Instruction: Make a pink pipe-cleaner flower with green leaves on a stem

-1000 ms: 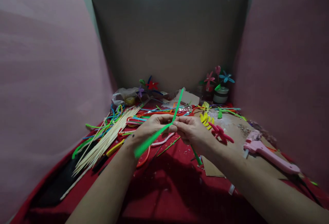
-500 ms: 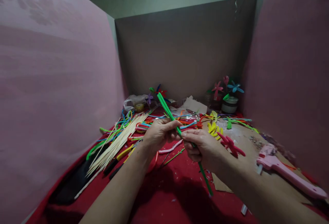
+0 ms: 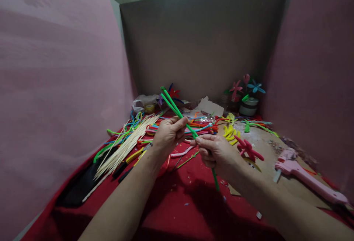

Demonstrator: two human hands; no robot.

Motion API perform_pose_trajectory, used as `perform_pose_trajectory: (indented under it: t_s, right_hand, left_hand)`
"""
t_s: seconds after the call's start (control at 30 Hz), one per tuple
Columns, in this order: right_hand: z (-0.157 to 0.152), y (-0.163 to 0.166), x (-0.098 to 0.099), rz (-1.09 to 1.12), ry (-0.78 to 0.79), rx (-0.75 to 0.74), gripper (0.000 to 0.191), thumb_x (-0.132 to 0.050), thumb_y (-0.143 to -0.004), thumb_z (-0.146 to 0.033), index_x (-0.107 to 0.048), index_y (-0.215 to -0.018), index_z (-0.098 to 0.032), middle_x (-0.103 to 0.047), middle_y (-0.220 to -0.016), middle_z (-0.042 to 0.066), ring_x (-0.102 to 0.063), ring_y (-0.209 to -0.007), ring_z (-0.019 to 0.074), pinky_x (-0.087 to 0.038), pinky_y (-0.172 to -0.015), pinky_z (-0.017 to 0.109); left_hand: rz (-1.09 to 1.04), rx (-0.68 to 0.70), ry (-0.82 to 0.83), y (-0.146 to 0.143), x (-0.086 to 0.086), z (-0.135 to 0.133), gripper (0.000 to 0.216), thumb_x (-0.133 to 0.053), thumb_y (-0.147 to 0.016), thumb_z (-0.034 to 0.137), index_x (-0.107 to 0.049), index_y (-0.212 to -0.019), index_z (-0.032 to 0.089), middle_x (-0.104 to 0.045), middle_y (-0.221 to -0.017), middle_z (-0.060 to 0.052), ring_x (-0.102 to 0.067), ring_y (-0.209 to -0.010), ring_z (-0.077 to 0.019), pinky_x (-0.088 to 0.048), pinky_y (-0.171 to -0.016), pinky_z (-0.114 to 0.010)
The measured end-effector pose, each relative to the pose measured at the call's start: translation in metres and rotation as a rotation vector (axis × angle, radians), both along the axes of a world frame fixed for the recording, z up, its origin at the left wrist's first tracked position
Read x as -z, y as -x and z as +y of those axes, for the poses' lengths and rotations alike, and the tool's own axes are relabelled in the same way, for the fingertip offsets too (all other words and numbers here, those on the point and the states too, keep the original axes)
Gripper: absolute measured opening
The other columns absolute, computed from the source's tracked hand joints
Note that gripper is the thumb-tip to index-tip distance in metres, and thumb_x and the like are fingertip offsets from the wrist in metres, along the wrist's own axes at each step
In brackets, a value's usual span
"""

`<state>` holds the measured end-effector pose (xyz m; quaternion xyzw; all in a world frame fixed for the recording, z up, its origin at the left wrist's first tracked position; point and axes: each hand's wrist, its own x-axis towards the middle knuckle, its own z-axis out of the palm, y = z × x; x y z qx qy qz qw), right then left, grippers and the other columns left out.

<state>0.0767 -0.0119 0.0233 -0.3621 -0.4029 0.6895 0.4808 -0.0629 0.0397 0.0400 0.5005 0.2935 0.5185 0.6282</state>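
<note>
Both hands grip a green pipe cleaner stem (image 3: 173,105) held up over the red table cloth (image 3: 177,204). My left hand (image 3: 168,134) pinches it near its middle, fingers closed. My right hand (image 3: 214,152) is wrapped round the lower part, whose end pokes out below the palm. The doubled upper end points up and to the left, toward the back wall.
A bundle of bamboo skewers (image 3: 125,145) lies to the left among loose coloured pipe cleaners (image 3: 199,124). A pink flower (image 3: 249,150), yellow petals (image 3: 230,133) and a pink glue gun (image 3: 306,178) sit on cardboard at right. Finished flowers in a jar (image 3: 249,104) stand at the back. Pink walls enclose both sides.
The green stem swung from leaning right to leaning left. Both hands shifted a little along it, and its lower end now sticks out below my right hand.
</note>
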Motion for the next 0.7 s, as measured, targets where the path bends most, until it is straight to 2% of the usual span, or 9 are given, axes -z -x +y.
perform_pose_trajectory:
  t_s: [0.13, 0.3, 0.4, 0.5, 0.6, 0.7]
  right_hand:
    - [0.004, -0.004, 0.001, 0.029, -0.003, -0.033, 0.015, -0.061, -0.071, -0.027, -0.056, -0.069, -0.014, -0.033, -0.040, -0.009, -0.016, -0.032, 0.0014, -0.006, -0.036, 0.019]
    - [0.008, -0.007, 0.005, 0.062, 0.037, -0.061, 0.013, -0.061, -0.072, -0.026, -0.057, -0.073, -0.014, -0.033, -0.042, -0.009, -0.016, -0.035, 0.0019, -0.007, -0.037, 0.019]
    - [0.007, -0.010, 0.006, 0.072, 0.050, -0.095, 0.016, -0.062, -0.073, -0.028, -0.060, -0.078, -0.013, -0.033, -0.044, -0.009, -0.015, -0.036, 0.0019, -0.007, -0.037, 0.019]
    - [0.001, -0.011, 0.007, 0.058, 0.059, -0.132, 0.018, -0.063, -0.073, -0.029, -0.061, -0.080, -0.012, -0.035, -0.044, -0.009, -0.016, -0.036, 0.0017, -0.008, -0.037, 0.018]
    - [-0.008, -0.013, 0.016, -0.021, 0.093, -0.129, 0.019, -0.062, -0.074, -0.031, -0.060, -0.079, -0.013, -0.037, -0.042, -0.008, -0.016, -0.033, 0.0020, -0.008, -0.035, 0.019]
    - [-0.020, -0.016, 0.029, -0.066, 0.135, -0.134, 0.022, -0.062, -0.075, -0.035, -0.059, -0.078, -0.014, -0.037, -0.041, -0.009, -0.015, -0.031, 0.0019, -0.007, -0.034, 0.019]
  left_hand:
    - [0.134, 0.136, -0.001, 0.000, 0.001, -0.002, 0.022, -0.073, -0.063, 0.026, -0.062, -0.072, 0.010, -0.049, -0.047, 0.004, -0.045, -0.043, -0.0057, -0.029, -0.041, -0.018]
    - [0.227, 0.134, -0.044, -0.001, 0.007, 0.002, 0.019, -0.069, -0.067, 0.026, -0.063, -0.071, 0.009, -0.057, -0.051, 0.000, -0.047, -0.042, -0.0058, -0.031, -0.040, -0.018]
    - [0.324, 0.093, -0.037, -0.001, 0.007, 0.002, 0.024, -0.066, -0.069, 0.031, -0.060, -0.061, 0.009, -0.058, -0.049, -0.001, -0.043, -0.036, -0.0047, -0.028, -0.035, -0.017]
    - [0.375, 0.027, -0.052, 0.000, 0.004, 0.003, 0.029, -0.065, -0.070, 0.034, -0.054, -0.055, 0.011, -0.049, -0.039, 0.003, -0.035, -0.029, -0.0032, -0.023, -0.031, -0.017]
    - [0.398, -0.069, -0.066, 0.003, 0.001, 0.004, 0.030, -0.065, -0.069, 0.035, -0.049, -0.054, 0.014, -0.042, -0.033, 0.007, -0.028, -0.026, -0.0024, -0.017, -0.029, -0.017]
    - [0.430, -0.187, -0.104, 0.005, 0.000, 0.007, 0.029, -0.062, -0.071, 0.031, -0.046, -0.053, 0.015, -0.042, -0.034, 0.007, -0.030, -0.026, -0.0022, -0.018, -0.029, -0.016]
